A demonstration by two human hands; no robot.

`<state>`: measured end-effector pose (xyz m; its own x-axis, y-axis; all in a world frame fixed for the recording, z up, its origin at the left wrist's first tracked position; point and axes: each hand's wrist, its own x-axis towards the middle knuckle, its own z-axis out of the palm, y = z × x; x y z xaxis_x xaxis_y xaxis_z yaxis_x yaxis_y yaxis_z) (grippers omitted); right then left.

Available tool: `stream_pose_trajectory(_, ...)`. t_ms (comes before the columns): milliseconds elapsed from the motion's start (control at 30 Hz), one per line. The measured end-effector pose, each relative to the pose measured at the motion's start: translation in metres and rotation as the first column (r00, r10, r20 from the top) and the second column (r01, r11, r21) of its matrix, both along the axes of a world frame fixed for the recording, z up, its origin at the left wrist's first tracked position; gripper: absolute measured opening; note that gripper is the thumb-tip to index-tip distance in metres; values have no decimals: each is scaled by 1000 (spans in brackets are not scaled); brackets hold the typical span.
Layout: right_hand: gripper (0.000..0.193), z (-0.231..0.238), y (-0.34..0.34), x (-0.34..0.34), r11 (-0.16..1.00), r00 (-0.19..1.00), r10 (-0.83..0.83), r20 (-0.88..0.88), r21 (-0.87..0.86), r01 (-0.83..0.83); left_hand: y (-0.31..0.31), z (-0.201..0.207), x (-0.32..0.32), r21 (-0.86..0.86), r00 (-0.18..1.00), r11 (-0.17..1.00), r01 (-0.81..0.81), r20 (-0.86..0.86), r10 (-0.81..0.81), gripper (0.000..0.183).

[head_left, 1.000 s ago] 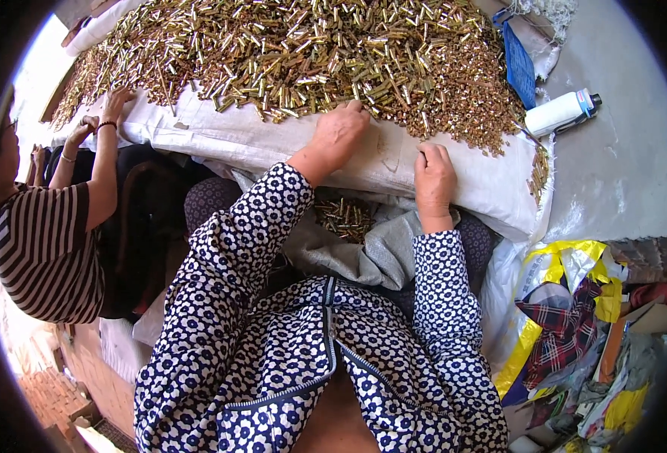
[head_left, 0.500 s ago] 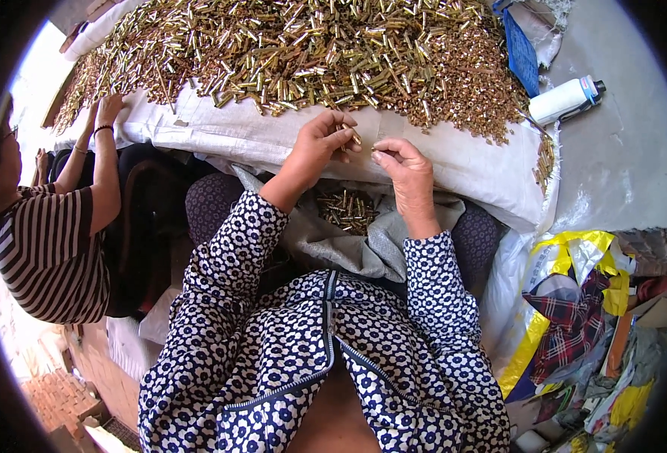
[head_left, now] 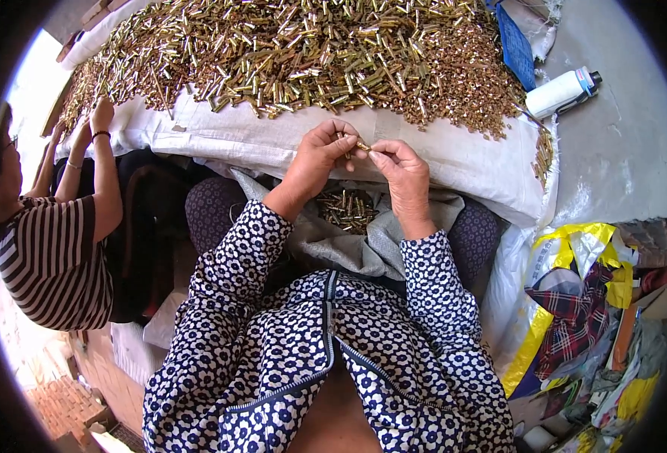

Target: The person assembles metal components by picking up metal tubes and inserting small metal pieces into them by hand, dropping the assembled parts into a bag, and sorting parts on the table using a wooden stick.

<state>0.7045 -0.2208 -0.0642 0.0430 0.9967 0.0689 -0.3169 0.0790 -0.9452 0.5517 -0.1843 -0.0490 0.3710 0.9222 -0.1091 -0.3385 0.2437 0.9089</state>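
My left hand [head_left: 321, 157] is closed around a few small brass-coloured metal tubes, one of them sticking out past the fingertips. Thumb and forefinger of my right hand [head_left: 403, 171] pinch at the tip of that brass-coloured tube [head_left: 362, 146]; whether a small piece sits between them is too fine to make out. Both hands meet just above the near edge of the cloth-covered table. Across the table spreads a large heap of similar tubes [head_left: 295, 57], with smaller coppery bits [head_left: 465, 102] at its right side. More tubes [head_left: 346, 210] lie in a grey cloth [head_left: 382, 245] across my lap.
At my left a person in a striped top [head_left: 54, 257] reaches toward the heap. A white bottle [head_left: 561, 93] lies at the right beside a blue piece [head_left: 516, 47]. Bags, a plaid cloth [head_left: 571, 332] and scraps crowd the lower right. White sheeting [head_left: 462, 162] covers the table's near edge.
My hands have come together: the right fingertips, apart from the left a moment ago, now touch the tube's end. The person at my left has shifted their arms slightly.
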Motion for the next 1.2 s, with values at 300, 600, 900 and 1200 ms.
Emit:
stream_pose_trajectory(300,8,3,2,1,996,985,-85,151,51,78,2,1,7,152,1000,988,-12,-2,12,7)
stream_pose_trajectory(600,15,-3,14,15,951,419,-277,865,309,-10,6,-8,24,749,642,533,394,-639,423,9)
stream_pose_trajectory(900,21,-17,41,52,867,151,-490,859,461,187,-4,2,14,619,722,721,311,-648,245,9)
stream_pose_trajectory(1200,15,-11,43,49,878,91,-472,877,458,140,30,23,-7,784,534,529,327,-614,581,6)
